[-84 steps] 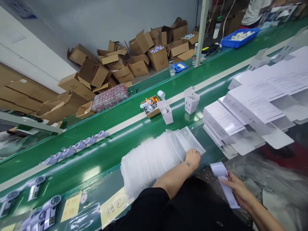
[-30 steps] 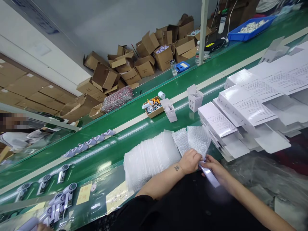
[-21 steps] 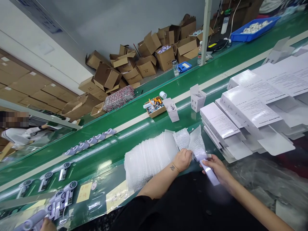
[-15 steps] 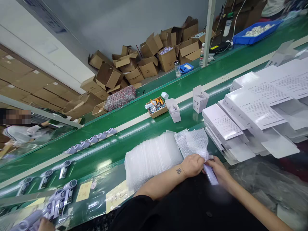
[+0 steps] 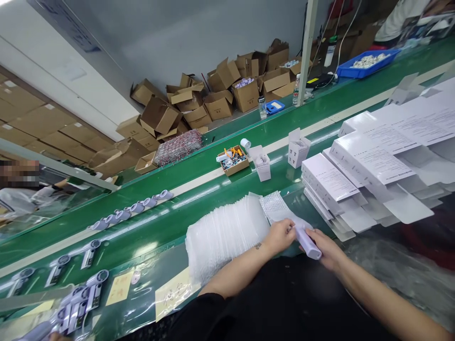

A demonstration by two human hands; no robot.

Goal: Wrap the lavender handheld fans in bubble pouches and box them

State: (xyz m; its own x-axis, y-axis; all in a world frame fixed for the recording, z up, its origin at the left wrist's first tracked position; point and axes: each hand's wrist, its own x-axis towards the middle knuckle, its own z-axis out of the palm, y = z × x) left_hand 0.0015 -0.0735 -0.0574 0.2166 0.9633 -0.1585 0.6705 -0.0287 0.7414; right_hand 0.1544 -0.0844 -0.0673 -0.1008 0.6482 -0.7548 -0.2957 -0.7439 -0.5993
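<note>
A lavender hair dryer is in front of me, its smooth handle sticking out of a bubble-wrap bag. The head end is inside the bag and hidden. My right hand grips the handle from the right, thumb on top. At the bag's mouth, beside the handle, the fingers of my left hand are pinched on the bag's edge. Just left of it lies a thick stack of bubble-wrap bags.
White printed boxes are piled at the right. On the green belt stand a small parts box and two open white cartons. More hair dryers lie at the left, where another person's hand shows at the bottom edge.
My left hand has shifted slightly left and up along the bag. The handle has tilted, now pointing more to the right, and the bag's far end lies flatter.
</note>
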